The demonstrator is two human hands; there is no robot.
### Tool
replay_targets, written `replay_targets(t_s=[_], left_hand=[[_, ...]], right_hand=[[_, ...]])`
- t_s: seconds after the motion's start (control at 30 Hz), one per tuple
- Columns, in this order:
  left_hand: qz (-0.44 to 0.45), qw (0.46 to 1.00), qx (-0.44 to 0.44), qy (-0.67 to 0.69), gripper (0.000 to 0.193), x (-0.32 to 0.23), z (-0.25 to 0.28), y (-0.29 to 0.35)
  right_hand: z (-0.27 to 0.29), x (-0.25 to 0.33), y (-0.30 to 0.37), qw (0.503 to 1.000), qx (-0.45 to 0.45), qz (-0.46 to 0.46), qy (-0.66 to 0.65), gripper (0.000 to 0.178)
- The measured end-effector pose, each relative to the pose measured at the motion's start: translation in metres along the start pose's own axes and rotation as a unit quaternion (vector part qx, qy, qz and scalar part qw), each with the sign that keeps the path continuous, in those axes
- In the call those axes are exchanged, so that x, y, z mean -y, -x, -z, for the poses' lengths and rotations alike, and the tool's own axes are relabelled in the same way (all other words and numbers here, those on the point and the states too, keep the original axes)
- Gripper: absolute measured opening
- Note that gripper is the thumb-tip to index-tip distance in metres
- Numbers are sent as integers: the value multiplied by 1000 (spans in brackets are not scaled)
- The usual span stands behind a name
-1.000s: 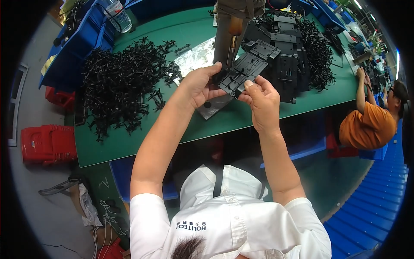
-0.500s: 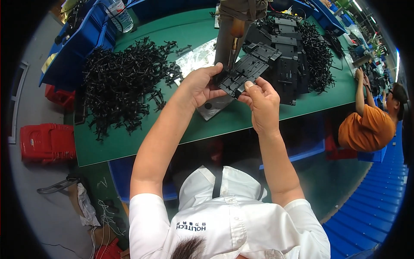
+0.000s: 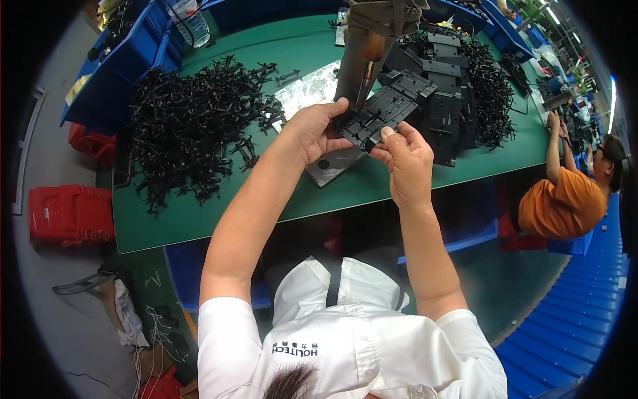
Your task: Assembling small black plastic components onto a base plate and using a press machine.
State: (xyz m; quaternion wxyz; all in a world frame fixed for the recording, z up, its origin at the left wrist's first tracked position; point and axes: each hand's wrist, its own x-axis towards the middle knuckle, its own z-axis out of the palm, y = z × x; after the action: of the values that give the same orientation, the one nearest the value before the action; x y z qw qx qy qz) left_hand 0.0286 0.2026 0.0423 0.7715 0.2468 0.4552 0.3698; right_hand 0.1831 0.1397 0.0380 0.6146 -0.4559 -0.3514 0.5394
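A black plastic panel [image 3: 392,106] with raised ribs and slots is held at a slant between my two hands. My left hand [image 3: 316,136] is closed on its left end, thumb up beside the grey column, with its other fingers at the near edge. At the near right corner, my right hand [image 3: 407,156] pinches the panel between thumb and fingers. Just above the panel hangs a thin metal rod [image 3: 365,83] with an amber-coloured upper part; whether its tip touches the panel I cannot tell. Beneath my hands lies a metal plate [image 3: 329,167].
A big heap of small black plastic parts [image 3: 193,126] covers the table's left side. Overlapping black panels [image 3: 444,100] and another heap of parts [image 3: 488,86] lie right. Blue bins [image 3: 123,83] line the back. A co-worker in an orange shirt [image 3: 561,203] sits at far right.
The whole view has shifted slightly. My hands and the panel stay in nearly the same place under the rod, with the same grip.
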Motion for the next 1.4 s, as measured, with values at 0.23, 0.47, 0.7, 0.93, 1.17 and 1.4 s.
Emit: replay_targets(t_s=[0.23, 0.47, 0.7, 0.93, 1.17, 1.4], left_hand=[[3, 1000, 7, -2, 26, -1, 2, -1], [8, 1000, 2, -10, 24, -1, 1, 0], [4, 1000, -1, -9, 25, -3, -3, 2], [14, 1000, -3, -11, 27, -1, 2, 2], [13, 1000, -8, -11, 26, 1, 2, 5], [14, 1000, 18, 3, 26, 18, 10, 30]], right_hand=[[-2, 1, 0, 1000, -5, -4, 17, 30], [-1, -1, 0, 1000, -6, -6, 16, 29], [-2, 5, 1, 1000, -7, -4, 21, 32], [-3, 2, 2, 1000, -3, -10, 21, 31], [0, -2, 2, 1000, 0, -12, 18, 49], [6, -2, 29, 999, 26, -40, 5, 47]])
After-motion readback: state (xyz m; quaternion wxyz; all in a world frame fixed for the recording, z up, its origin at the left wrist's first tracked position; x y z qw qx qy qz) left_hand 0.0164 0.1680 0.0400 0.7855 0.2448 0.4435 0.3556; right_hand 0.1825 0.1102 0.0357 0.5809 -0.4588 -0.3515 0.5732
